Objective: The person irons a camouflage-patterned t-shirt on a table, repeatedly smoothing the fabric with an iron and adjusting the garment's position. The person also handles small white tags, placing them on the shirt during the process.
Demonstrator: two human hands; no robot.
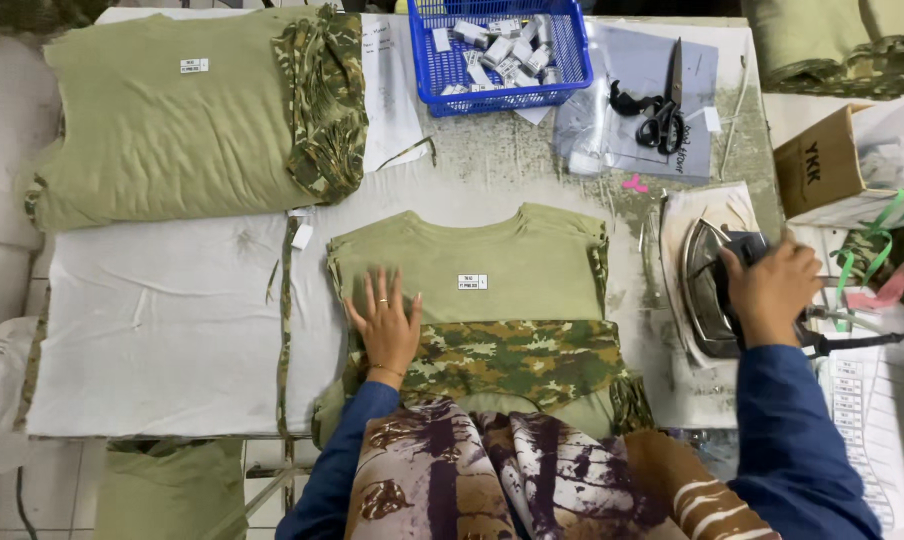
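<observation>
Centrally, a white padded ironing surface (pixel 162 330) spans the worktable, seen from the head camera. At upper left lies a stack of olive garments (pixel 172 120) edged with camouflage fabric, well apart from both hands. An olive shirt (pixel 502 265) with a small white neck label (pixel 472 282) lies flat at the middle, its lower part covered by a camouflage panel (pixel 512 360). The left hand (pixel 384 322), fingers spread wide and palm down, presses on the shirt's left side where olive meets camouflage. The right hand (pixel 772 290) is closed around the handle of an electric iron (pixel 710 290), which rests on a scorched cloth pad (pixel 694 215) just right of the shirt. A blue plastic basket (pixel 562 45) of white labels stands at the top edge. Black scissors (pixel 665 115) lie on a grey sheet beside it.
</observation>
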